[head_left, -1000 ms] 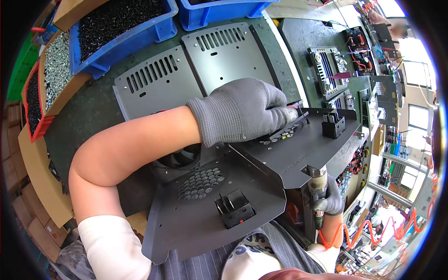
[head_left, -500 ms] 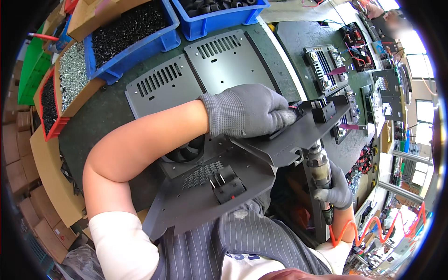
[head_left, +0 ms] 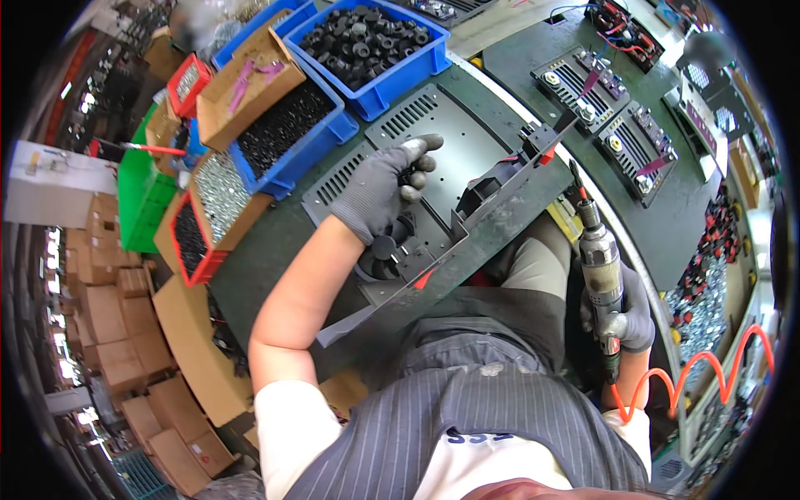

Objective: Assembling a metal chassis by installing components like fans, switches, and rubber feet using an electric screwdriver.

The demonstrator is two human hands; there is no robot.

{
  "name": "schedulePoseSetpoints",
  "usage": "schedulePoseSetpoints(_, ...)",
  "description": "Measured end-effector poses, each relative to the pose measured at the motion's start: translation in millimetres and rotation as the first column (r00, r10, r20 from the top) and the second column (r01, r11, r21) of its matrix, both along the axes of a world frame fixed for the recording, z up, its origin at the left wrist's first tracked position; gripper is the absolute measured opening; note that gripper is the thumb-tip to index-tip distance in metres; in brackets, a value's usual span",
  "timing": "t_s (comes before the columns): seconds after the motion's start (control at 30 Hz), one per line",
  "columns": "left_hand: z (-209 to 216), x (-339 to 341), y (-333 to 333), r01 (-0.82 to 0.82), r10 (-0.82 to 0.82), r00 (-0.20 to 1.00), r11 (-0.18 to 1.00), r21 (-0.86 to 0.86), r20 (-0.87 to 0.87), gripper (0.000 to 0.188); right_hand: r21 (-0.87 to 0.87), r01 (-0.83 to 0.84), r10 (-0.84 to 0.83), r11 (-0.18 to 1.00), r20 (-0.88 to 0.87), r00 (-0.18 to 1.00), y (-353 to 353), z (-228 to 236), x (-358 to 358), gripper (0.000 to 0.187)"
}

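Observation:
My left hand (head_left: 379, 185), in a grey glove, is raised over the metal chassis with its fingers curled and thumb stretched out. Small dark bits show between its fingers, too small to name. Below it, the dark grey sheet-metal chassis (head_left: 446, 167) lies on the bench, with slotted vents on the far side and black parts fixed along its near wall. In my gloved right hand (head_left: 633, 312) is a pneumatic screwdriver (head_left: 602, 271), bit pointing up and away, to the right of the chassis and apart from it. An orange coiled hose (head_left: 708, 362) runs from its lower end.
Blue bins of black screws (head_left: 287, 133) and black knob-like parts (head_left: 364, 42) stand at the back left. Beside them are a cardboard tray (head_left: 250, 92), silver screws (head_left: 221, 187) and a red bin (head_left: 196, 242). Circuit assemblies (head_left: 583, 87) lie on the right bench (head_left: 533, 50).
The chassis, tilted up before, now lies lower on the bench. My left hand has let go of it and moved left. The screwdriver has drawn away to the right in my right hand.

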State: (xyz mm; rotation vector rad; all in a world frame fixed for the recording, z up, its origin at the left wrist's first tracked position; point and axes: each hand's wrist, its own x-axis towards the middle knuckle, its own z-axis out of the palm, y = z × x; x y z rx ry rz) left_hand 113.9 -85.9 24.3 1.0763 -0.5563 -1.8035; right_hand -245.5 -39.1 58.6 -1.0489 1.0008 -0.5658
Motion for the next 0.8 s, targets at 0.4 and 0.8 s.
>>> schedulePoseSetpoints(0.4, 64, -24, 24, 0.065, 0.042, 0.959, 0.932, -0.358, 0.281, 0.034, -0.192, -0.305, 0.339, 0.933, 0.178, 0.924, 2, 24, 58, 0.070)
schedulePoseSetpoints(0.8, 89, -30, 37, 0.198, 0.168, 0.734, 0.874, -0.445, 0.658, 0.040, -0.169, -0.312, 0.349, 0.935, 0.278, 0.895, 6, 14, 64, 0.064)
